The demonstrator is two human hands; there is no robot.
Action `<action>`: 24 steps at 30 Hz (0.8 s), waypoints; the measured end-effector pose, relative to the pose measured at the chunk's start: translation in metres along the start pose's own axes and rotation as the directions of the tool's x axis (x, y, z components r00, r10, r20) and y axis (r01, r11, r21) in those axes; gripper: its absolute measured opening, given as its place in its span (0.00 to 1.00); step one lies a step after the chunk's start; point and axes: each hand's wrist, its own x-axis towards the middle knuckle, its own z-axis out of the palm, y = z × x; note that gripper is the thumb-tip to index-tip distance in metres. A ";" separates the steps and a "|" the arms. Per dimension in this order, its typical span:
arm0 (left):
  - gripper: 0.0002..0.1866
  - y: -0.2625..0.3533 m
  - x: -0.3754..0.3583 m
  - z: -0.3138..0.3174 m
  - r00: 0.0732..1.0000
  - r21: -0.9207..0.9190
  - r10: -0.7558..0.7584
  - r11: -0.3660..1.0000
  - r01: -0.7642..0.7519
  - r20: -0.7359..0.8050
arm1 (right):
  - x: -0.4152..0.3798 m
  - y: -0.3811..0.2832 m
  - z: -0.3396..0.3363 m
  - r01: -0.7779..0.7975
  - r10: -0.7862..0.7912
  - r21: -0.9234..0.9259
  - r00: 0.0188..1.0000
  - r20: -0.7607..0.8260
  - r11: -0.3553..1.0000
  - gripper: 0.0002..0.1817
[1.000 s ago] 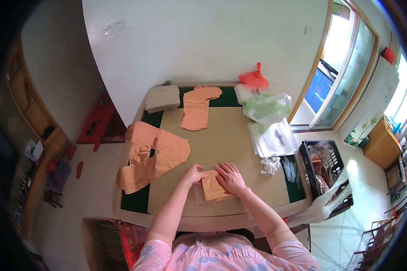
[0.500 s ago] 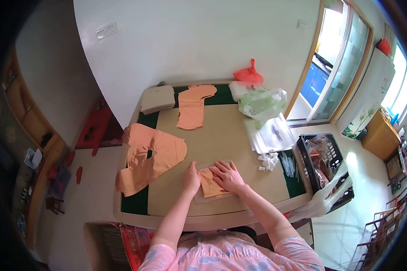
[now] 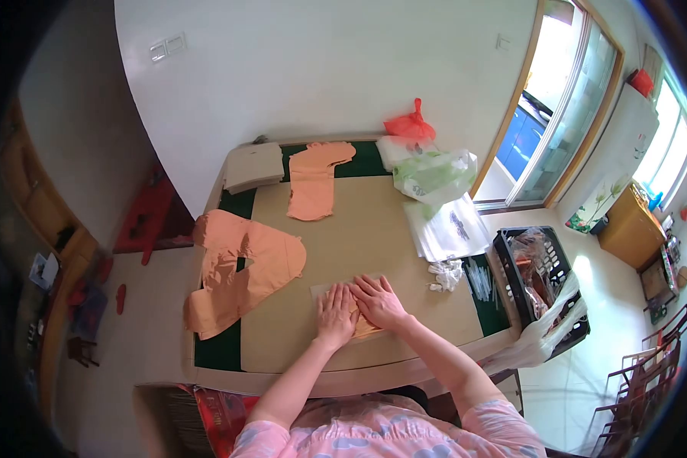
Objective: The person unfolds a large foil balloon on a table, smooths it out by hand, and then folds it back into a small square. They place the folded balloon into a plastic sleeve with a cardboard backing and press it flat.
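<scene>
Hands: both are laid flat, palms down and fingers spread, side by side on the folded orange cloth (image 3: 365, 327); the left hand (image 3: 336, 313) and the right hand (image 3: 379, 301) are touching at the thumbs, and nothing is gripped.
Packet: the folded cloth is seen inside a clear plastic sleeve (image 3: 319, 291) at the near middle of the surface (image 3: 359, 229), mostly hidden under the palms.
Slip risk: the sleeve is smooth, so it could be slid along the surface if pressure is applied unevenly.
Crease risk: trapped air or a bunched fold could be pressed in, since the cloth's edges cannot be checked beneath the hands.
Left side: loose orange pieces (image 3: 240, 267) are spread near the left edge, partly overhanging; they could be dragged off by a passing sleeve or elbow.
Right side: white scraps (image 3: 444, 275) and a stack of clear bags (image 3: 446, 229) lie near; they could be swept along by the right forearm.
Far side: another orange piece (image 3: 313, 179) and a beige stack (image 3: 253, 166) are kept well apart.
</scene>
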 end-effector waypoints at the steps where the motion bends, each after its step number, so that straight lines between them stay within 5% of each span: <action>1: 0.38 0.001 0.000 -0.002 1.000 0.005 -0.012 1.000 0.012 0.007 | 0.000 0.000 0.000 -0.008 0.008 -0.012 1.000 0.006 1.000 0.27; 13: 0.43 0.003 -0.004 -0.015 0.986 0.104 -0.158 0.983 0.152 0.051 | -0.010 0.019 -0.008 -0.211 0.211 -0.035 0.977 0.014 0.977 0.31; 21: 0.43 0.000 -0.005 -0.019 0.981 0.093 -0.166 0.983 0.156 0.104 | -0.002 -0.008 -0.006 -0.188 0.186 -0.244 0.982 -0.033 0.951 0.29; 24: 0.43 -0.004 -0.005 -0.010 0.973 0.238 -0.188 0.959 0.154 0.131 | 0.004 -0.041 -0.002 -0.061 0.078 -0.141 0.990 0.115 0.988 0.29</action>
